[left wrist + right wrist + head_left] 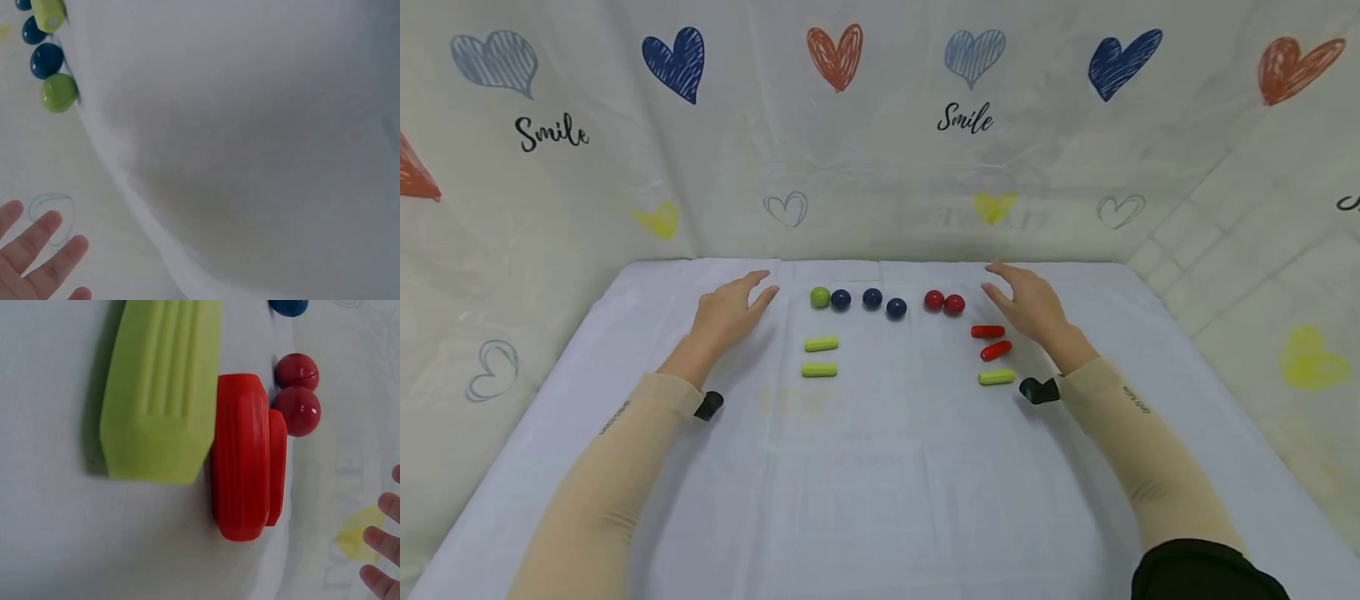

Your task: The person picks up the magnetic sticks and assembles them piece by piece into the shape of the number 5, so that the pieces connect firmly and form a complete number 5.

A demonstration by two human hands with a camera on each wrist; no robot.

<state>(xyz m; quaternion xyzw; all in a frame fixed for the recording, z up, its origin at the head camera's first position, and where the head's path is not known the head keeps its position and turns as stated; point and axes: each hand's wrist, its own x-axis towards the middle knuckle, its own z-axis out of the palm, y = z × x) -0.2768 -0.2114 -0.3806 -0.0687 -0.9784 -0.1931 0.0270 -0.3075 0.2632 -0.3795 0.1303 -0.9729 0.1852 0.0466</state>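
My left hand hovers left of a green ball, its fingers spread and holding nothing. Beside that ball lie several dark blue balls. On the other side my right hand is held just right of two red balls, also without anything in it. Below the right hand are two red ribbed sticks and one yellow-green ribbed stick. Two more yellow-green sticks lie below the green ball. In the right wrist view a yellow-green stick looms close, with loose fingertips at the edge.
A white cloth covers the table. Behind it hangs a pale curtain printed with hearts and lettering. Dark wrist mounts stick out from the beige sleeves. A dark rounded thing shows at the lower right.
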